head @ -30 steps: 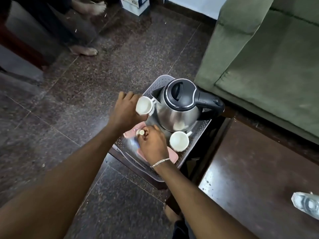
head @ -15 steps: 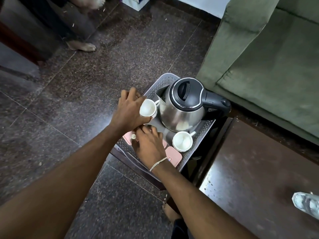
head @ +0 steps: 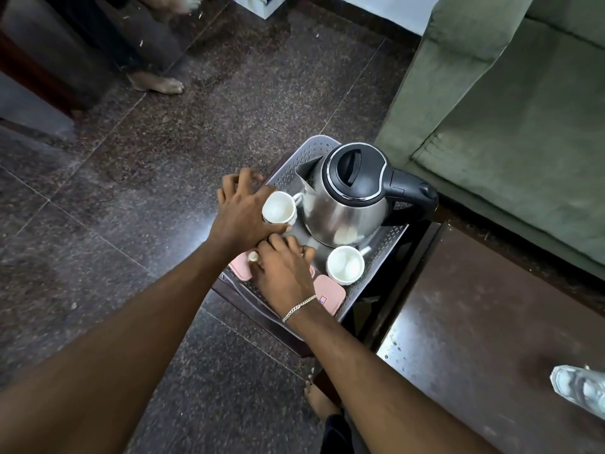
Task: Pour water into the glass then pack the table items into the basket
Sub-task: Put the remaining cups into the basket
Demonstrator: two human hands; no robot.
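Note:
A grey perforated basket (head: 376, 257) sits on a low dark stool. It holds a steel kettle (head: 343, 217) with a black lid and handle. A white cup (head: 345, 265) stands in front of the kettle. My left hand (head: 242, 214) wraps around a second white cup (head: 278, 209) beside the kettle's spout. My right hand (head: 284, 273) is closed on a small white-tipped item (head: 252, 256) and rests low over flat pink pads (head: 329, 298). A clear glass (head: 579, 388) stands on the dark brown table (head: 474, 322) at the far right edge.
A green sofa (head: 507, 126) runs close behind the basket and table. Another person's bare foot (head: 157, 83) is on the dark stone floor at the upper left. My own foot (head: 319, 401) shows below the stool. A small box (head: 258, 3) lies at the top.
My left hand has brought the tilted cup down beside the kettle's spout. My right hand has sunk lower onto the pink pads, still holding the white-tipped item.

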